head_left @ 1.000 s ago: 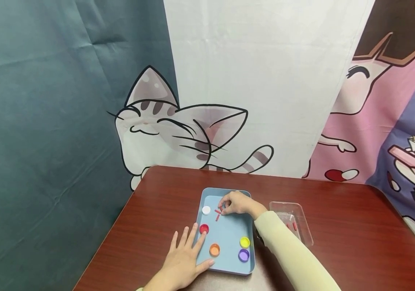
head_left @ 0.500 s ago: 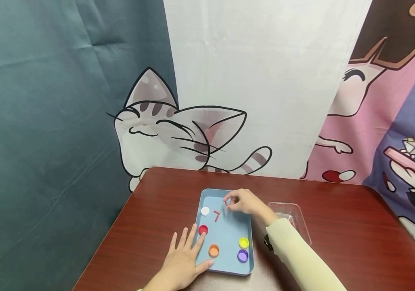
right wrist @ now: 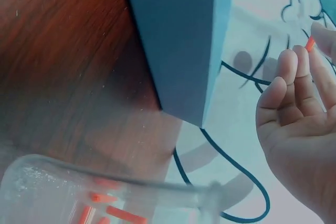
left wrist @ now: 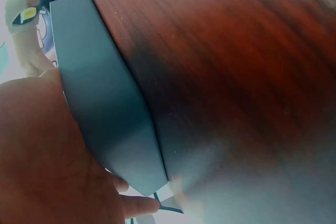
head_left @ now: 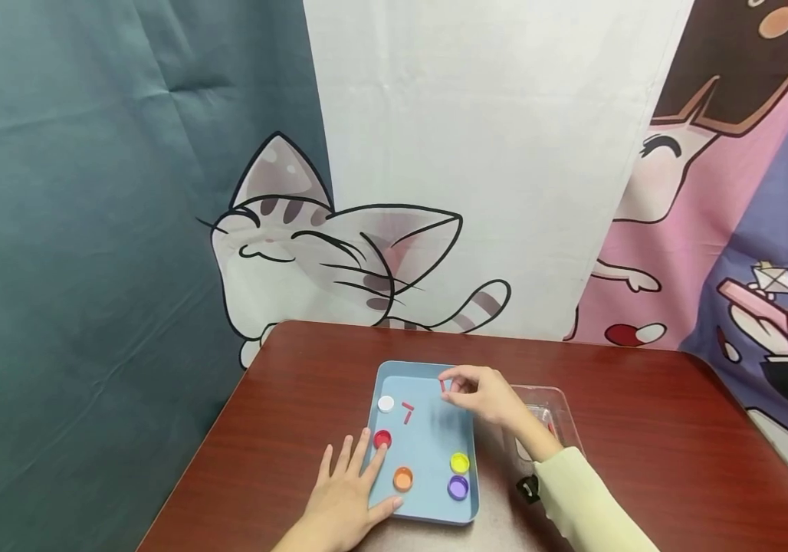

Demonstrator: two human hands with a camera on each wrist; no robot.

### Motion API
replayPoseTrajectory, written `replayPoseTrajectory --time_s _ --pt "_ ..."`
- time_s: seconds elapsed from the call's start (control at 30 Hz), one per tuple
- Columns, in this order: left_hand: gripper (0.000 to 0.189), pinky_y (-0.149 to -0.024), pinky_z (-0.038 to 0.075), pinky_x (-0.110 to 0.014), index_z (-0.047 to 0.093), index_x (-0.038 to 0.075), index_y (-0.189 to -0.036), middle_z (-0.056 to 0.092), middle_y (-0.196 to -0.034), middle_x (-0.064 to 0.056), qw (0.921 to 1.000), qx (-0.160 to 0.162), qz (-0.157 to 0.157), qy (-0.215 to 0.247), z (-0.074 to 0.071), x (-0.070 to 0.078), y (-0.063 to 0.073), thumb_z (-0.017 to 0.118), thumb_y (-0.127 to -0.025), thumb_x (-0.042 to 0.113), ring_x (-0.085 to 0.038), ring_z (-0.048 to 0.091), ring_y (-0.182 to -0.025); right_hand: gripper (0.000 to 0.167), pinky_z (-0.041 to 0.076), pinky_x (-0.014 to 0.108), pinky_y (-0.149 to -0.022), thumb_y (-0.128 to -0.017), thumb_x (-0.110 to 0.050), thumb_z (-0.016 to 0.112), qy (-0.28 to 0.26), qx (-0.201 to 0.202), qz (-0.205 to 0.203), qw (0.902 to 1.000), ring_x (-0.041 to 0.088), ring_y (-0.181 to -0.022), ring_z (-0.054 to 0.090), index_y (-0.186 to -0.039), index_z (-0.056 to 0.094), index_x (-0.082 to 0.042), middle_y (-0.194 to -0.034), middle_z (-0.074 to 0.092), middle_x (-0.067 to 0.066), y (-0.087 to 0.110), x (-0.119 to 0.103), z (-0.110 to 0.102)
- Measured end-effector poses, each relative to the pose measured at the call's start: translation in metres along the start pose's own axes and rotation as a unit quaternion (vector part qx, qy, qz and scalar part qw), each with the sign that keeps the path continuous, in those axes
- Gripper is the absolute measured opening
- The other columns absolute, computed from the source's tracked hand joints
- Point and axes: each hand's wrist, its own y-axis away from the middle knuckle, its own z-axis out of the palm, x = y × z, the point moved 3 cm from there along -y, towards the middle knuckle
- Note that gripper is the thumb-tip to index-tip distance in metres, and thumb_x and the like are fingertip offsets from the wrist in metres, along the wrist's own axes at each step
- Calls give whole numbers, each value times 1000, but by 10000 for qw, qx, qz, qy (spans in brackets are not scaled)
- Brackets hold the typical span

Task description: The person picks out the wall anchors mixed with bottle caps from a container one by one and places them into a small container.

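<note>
My right hand [head_left: 490, 395] pinches a small red stick [right wrist: 310, 43] between thumb and forefinger, held over the far right part of a shallow blue tray [head_left: 428, 452]. Two more red sticks [head_left: 407, 418] lie on the tray floor, their ends close together at an angle. Along the tray's left side are a white round cap [head_left: 385, 403], a red one [head_left: 382, 438] and an orange one [head_left: 403, 479]. A yellow cap [head_left: 459, 463] and a purple cap [head_left: 458, 487] sit near its right edge. Fingers spread, my left hand [head_left: 342, 491] rests across the tray's near left edge, a fingertip at the red cap.
Right of the tray stands a clear plastic box [head_left: 569, 418], partly behind the right forearm. Several orange-red sticks [right wrist: 126, 215] lie in it. The brown table [head_left: 649, 437] reaches back to a cartoon-printed curtain [head_left: 408, 138].
My right hand has lifted a red stick from beside the other two and carried it right, toward the tray's right edge. My left hand keeps its place on the tray.
</note>
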Motion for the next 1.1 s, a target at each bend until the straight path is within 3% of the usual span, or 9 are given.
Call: replayPoseTrajectory --time_s 0.2,0.43,0.67,0.93,1.1 --pt "86 -116 14 -70 40 17 -157 23 -167 -17 10000 47 7 -20 1 -2 -1 44 -93 75 -47 24 -149 24 48 22 -60 -87 -20 81 -27 117 -110 9999 9 -69 57 -110 75 -15 -77 65 -4 11 -5 -8" --pt "85 -115 14 -71 40 16 -157 22 -166 -17 10000 36 28 23 0 0 1 45 -94 74 -47 24 -149 26 48 22 -62 -86 -19 82 -138 278 88 9995 10 -71 59 -111 75 -17 -78 65 -5 25 2 -20" --pt "85 -116 13 -70 40 16 -157 21 -167 -17 10000 14 37 74 2 -1 1 44 -94 74 -47 24 -150 27 41 21 -54 -86 -8 80 -212 480 298 9982 11 -69 55 -112 73 -6 -79 63 4 37 11 -30" --pt "85 -116 13 -70 39 17 -157 21 -167 -17 10000 12 51 70 2 0 1 44 -94 74 -47 23 -150 29 44 22 -54 -85 -23 83 -615 379 645 9953 10 -67 57 -111 74 -15 -81 64 3 50 16 -44" --pt "85 -116 13 -70 39 17 -158 20 -167 -16 10000 0 37 38 2 0 1 43 -94 74 -46 24 -150 30 37 23 -42 -85 -29 83 -567 330 829 9944 10 -60 54 -112 73 -18 -81 64 5 58 17 -53"
